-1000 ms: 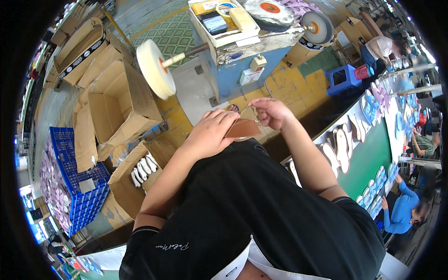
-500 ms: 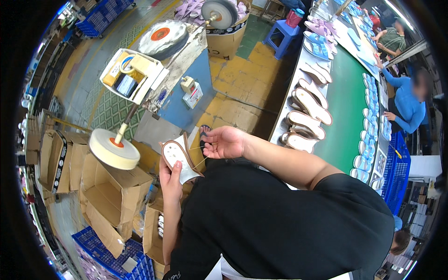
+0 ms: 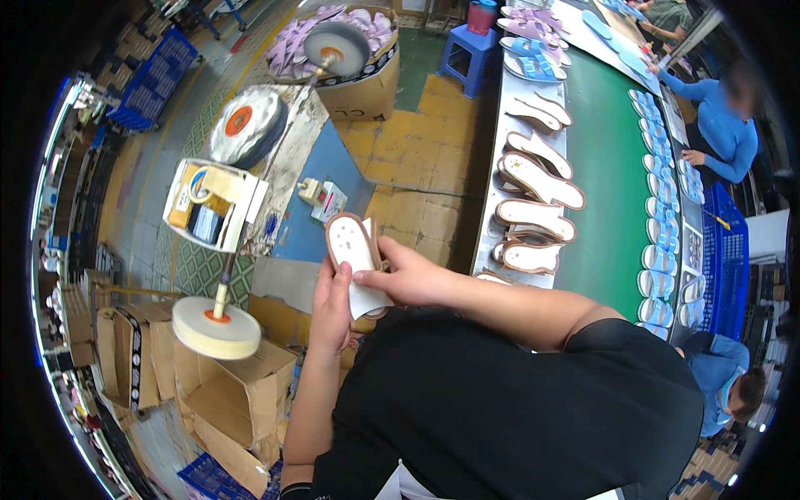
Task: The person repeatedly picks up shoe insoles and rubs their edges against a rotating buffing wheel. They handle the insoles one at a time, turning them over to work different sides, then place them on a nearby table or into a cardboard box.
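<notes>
A pair of white sandal soles with brown edges (image 3: 350, 242) is held up in front of my body, with small marks on the pale face. My left hand (image 3: 335, 304) grips the lower left side, its thumb across the face. From the right, my right hand (image 3: 408, 275) closes on the same soles, thumb on the white part and fingers behind, mostly hidden. A white piece hangs at the bottom of the pair. More brown-edged soles (image 3: 537, 218) lie in a row on the metal ledge (image 3: 487, 242) to my right.
A bench with buffing wheels (image 3: 217, 329) stands left, a tray of tape rolls (image 3: 212, 204) on its shaft. Open cardboard boxes (image 3: 225, 375) sit below. Along the green conveyor (image 3: 596, 175) run blue sandals (image 3: 658, 250); a person in blue (image 3: 721, 125) works across it.
My right hand has come from pulling a thin strand away from the soles to gripping them. The soles are now more upright and further right in view; the camera view has shifted.
</notes>
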Tool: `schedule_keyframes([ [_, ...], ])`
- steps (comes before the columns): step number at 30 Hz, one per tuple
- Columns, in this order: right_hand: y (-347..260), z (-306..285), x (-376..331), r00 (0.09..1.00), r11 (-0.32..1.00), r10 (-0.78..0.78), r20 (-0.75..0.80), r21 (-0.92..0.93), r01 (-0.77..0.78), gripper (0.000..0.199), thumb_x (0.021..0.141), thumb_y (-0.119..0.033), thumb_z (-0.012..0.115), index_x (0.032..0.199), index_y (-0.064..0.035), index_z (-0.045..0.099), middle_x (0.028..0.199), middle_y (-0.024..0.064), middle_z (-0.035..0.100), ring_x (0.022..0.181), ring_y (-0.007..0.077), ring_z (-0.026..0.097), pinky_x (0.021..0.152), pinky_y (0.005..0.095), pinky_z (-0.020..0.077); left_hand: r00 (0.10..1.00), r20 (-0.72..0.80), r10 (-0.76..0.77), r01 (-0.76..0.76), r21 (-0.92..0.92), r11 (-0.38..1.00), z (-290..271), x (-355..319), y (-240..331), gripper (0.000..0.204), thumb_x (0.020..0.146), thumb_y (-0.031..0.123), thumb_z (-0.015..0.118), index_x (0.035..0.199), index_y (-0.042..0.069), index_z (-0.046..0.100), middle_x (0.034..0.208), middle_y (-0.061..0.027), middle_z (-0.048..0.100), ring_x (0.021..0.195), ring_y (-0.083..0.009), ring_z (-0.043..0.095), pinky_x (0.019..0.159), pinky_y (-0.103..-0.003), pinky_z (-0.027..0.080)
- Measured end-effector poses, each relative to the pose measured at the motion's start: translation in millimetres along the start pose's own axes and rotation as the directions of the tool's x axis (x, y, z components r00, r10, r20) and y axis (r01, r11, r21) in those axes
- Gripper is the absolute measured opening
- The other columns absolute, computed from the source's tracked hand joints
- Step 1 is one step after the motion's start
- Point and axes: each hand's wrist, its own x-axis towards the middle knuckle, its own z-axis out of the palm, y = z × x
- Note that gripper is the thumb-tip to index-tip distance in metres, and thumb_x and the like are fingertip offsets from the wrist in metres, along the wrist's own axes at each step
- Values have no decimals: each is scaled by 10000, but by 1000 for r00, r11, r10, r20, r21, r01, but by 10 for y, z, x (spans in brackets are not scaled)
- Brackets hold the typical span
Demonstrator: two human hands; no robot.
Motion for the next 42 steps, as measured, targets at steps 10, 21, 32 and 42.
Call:
schedule_keyframes([
  [10,-177,-3175,218,775,905,108,-623,384,182,287,1086,-380,785,1022,-107,724,777,12,718,591,146,664,566,338,536,930,-71,-360,353,435,828,-578,0,-598,708,1204,451,621,1746,37,431,1620,-157,615,1276,-195,705,976,-333,584],
  [21,155,-6427,1529,220,750,466,-857,515,416,260,1101,-139,672,1347,-59,688,1186,165,777,971,310,803,875,506,750,745,-360,-561,630,657,415,-1486,-213,-1286,599,1147,369,730,1537,-73,621,1291,-200,807,1151,-258,782,1022,-374,606],
  [32,344,-6529,1803,343,908,391,-854,419,6,313,1109,-239,712,1385,-94,725,1125,164,825,848,294,834,667,408,729,768,-423,-481,617,692,375,-1856,93,-1458,597,1120,383,739,1501,-69,659,1330,-233,811,1205,-303,793,1062,-411,597],
  [42,347,-6186,745,579,210,-123,-806,-592,-778,925,967,-719,790,1652,-125,606,1518,293,702,1449,418,667,1233,503,526,741,-400,-540,590,770,241,-1778,360,-1542,528,1107,373,760,1457,-19,716,1230,-175,842,1130,-263,796,1025,-388,600],
])
